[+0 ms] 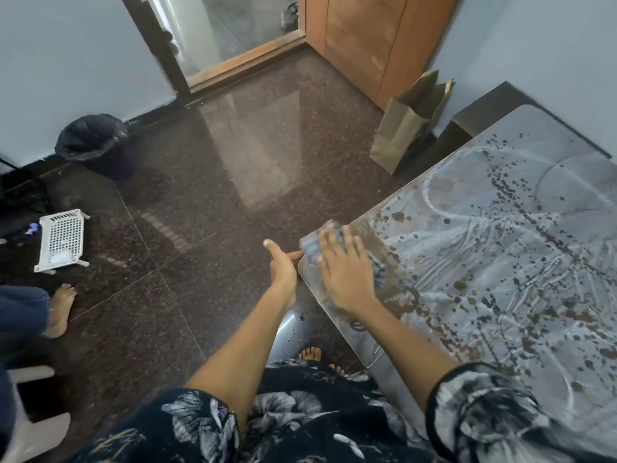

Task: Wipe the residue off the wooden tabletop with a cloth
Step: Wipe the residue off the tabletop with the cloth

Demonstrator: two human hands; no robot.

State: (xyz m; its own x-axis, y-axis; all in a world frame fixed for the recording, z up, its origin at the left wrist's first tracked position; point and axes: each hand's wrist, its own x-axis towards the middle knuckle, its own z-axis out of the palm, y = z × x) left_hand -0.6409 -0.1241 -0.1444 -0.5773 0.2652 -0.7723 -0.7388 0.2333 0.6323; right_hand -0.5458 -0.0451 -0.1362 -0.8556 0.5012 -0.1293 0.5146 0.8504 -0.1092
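Right hand (345, 279) spread flat, pressing soft, limp grey-blue cloth (314, 243) onto corner of glossy brown-spattered wooden surface (500, 228); left hand (282, 267) cupped open under edge; cloth probably best handled under palm, bunching easily.

The tabletop (500, 248) is seen covered with whitish smeared streaks and many dark brown spots and blotches of residue (507, 192). A crumpled grey-blue cloth (320, 243) is pressed flat on its rounded near-left corner, partly reaching over the edge.
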